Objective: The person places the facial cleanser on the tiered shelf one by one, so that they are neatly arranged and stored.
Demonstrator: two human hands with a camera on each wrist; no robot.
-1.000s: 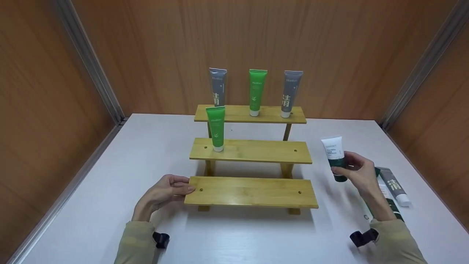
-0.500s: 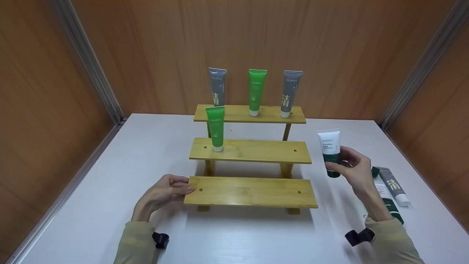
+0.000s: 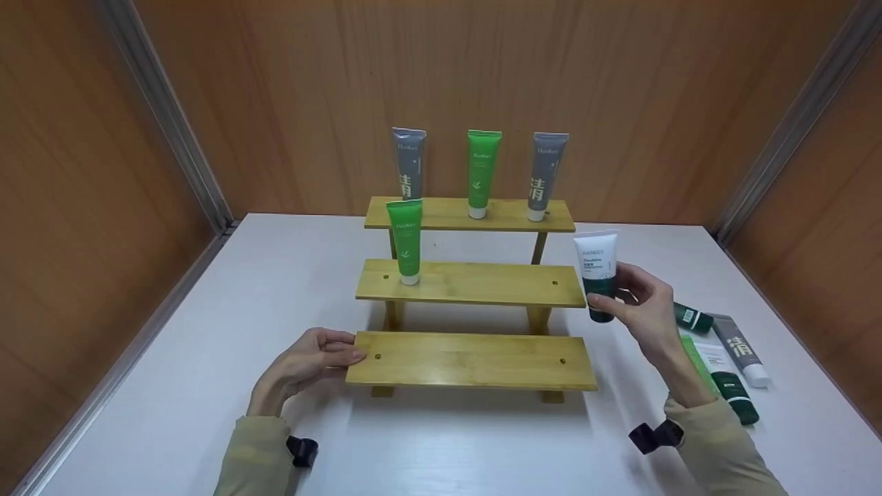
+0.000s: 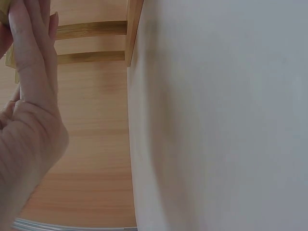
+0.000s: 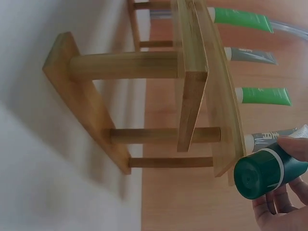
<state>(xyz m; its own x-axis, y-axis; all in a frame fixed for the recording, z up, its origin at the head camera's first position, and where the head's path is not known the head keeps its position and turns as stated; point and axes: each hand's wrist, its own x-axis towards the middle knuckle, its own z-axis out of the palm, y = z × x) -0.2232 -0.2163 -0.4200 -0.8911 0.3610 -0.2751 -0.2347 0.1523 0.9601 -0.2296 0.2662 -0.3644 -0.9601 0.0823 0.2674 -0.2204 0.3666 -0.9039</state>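
A three-tier wooden display stand (image 3: 475,360) stands on the white table. My left hand (image 3: 306,362) grips the left end of its lowest shelf, thumb on top; the left wrist view shows that hand (image 4: 33,96) beside the wood. My right hand (image 3: 644,310) holds a white and dark green squeeze tube (image 3: 597,258) upright, cap down, in the air by the right end of the middle shelf (image 3: 482,284). Its green cap (image 5: 255,175) shows in the right wrist view. One green tube (image 3: 406,238) stands at the middle shelf's left.
On the top shelf stand a green tube (image 3: 484,172), a grey tube (image 3: 548,176) and another grey tube (image 3: 411,162) partly hidden. Several tubes lie at the table's right, among them a grey tube (image 3: 741,348) and a white-green tube (image 3: 727,382). Wooden walls (image 3: 441,83) enclose the table.
My right hand has moved left and slightly away from me with the white and green tube, uncovering more of the lying tubes. The left hand and the stand have stayed put.
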